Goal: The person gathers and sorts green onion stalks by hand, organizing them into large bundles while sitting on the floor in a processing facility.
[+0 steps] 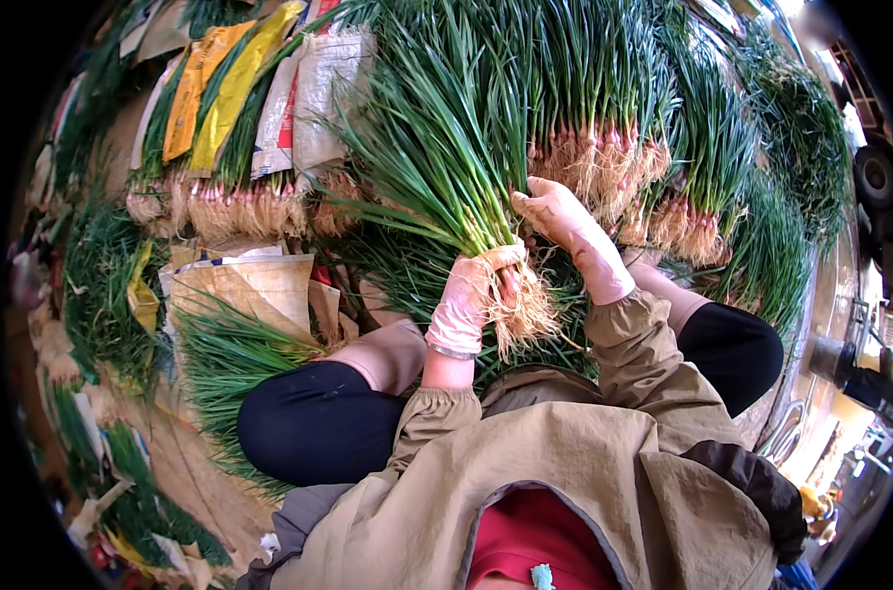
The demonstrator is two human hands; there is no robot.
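In the middle, my left hand [469, 298], in a pale pink glove, is closed round the lower stems of a bunch of green garlic [466, 187]. Its long leaves fan up and to the left, and the tangled pale roots [521, 313] hang below my fingers. My right hand [563, 218], gloved alike, is at the bunch's right side with its thumb and fingers drawn together. Whatever lies between those fingertips is hidden or too small to make out. Loose green leaves [407, 275] lie beneath both hands, between my bent legs.
Rows of rooted bunches [594, 108] lie beyond my hands, more of them [702, 167] at right. Yellow and white sacking strips [225, 88] cover bunches at far left. A tan sack piece [250, 295] and cut greens [235, 369] lie by my left knee. A wheel [876, 177] stands at far right.
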